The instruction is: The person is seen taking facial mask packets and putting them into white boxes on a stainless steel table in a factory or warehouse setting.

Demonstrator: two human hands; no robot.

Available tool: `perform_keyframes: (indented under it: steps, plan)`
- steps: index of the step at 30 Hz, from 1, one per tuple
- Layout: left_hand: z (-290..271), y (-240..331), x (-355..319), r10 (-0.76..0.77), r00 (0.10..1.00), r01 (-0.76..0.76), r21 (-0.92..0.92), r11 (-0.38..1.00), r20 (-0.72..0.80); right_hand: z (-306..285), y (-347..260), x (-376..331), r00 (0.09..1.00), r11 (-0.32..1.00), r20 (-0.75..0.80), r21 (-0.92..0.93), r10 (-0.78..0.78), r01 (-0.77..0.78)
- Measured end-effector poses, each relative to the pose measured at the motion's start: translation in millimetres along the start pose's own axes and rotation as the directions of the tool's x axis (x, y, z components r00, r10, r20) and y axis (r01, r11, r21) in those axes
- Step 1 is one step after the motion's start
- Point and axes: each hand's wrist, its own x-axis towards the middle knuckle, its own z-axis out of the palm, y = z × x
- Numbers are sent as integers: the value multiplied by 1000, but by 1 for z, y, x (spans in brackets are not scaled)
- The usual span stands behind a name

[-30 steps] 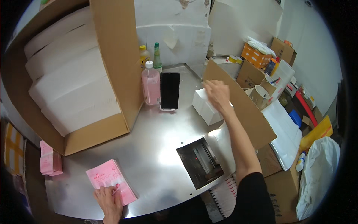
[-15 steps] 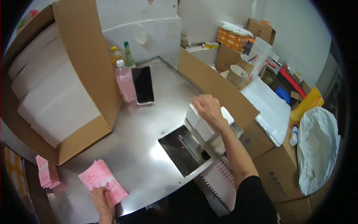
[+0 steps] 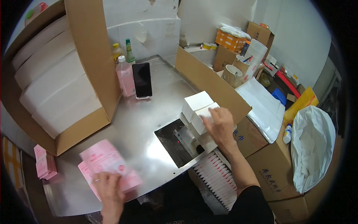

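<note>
My left hand (image 3: 108, 192), closed with a ring on one finger, grips the near edge of a pink printed packaging bag (image 3: 102, 156). The bag is lifted and slightly blurred over more pink bags on the steel table. My right hand (image 3: 223, 128) has its thumb and fingers closed on a small white stack of folded paper (image 3: 203, 114), like tissues. A second white stack (image 3: 197, 100) touches it on the far side. Both stacks stand beside a rectangular opening (image 3: 177, 143) in the tabletop, with a metal part and a small red light inside.
A large carton (image 3: 87, 56) of white paper stacks rises at left, above a pink bundle (image 3: 44, 162). A phone (image 3: 142, 80) and bottles (image 3: 126, 76) stand behind. Right of the table are cartons (image 3: 272, 175), a white sack (image 3: 313, 149) and a tray of white packets (image 3: 218, 173) below.
My left hand has lifted the top pink bag and shifted it slightly right. My right hand has moved down and right over the white stacks, uncovering the far one.
</note>
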Motion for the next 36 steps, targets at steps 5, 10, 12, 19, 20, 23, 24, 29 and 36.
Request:
perform_keyframes:
  steps: [5, 10, 12, 19, 20, 23, 24, 29, 36]
  plan:
    - [71, 23, 3, 231, 950, -198, -167, 966, 211, 19, 1, -12, 998, 986, 65, -169, 1, 10]
    - [82, 11, 3, 174, 978, -172, -23, 985, 115, 14, 4, -11, 998, 997, 51, -63, 43, -39]
    - [91, 8, 1, 193, 974, -186, -63, 980, 115, 17, 5, -11, 998, 999, 42, -18, 51, -50]
    - [98, 25, 5, 236, 968, -219, -171, 961, 87, 7, 8, -9, 998, 999, 32, 24, 48, -49]
    - [98, 25, 5, 235, 968, -218, -169, 961, 87, 8, 8, -9, 998, 999, 54, 26, 43, -45]
    - [98, 26, 4, 233, 968, -208, -214, 954, 98, 9, 5, -13, 997, 996, 0, 47, 80, -80]
    - [100, 31, 3, 227, 967, -193, -250, 949, 114, 9, 2, -13, 997, 996, 2, 54, 75, -75]
    - [103, 26, -3, 315, 940, -258, -328, 909, 131, 8, -86, -60, 930, 837, -72, 416, -360, 356]
    - [88, 48, 6, 152, 973, -156, 8, 988, 176, 42, -133, -68, 733, 839, 424, 379, -532, 390]
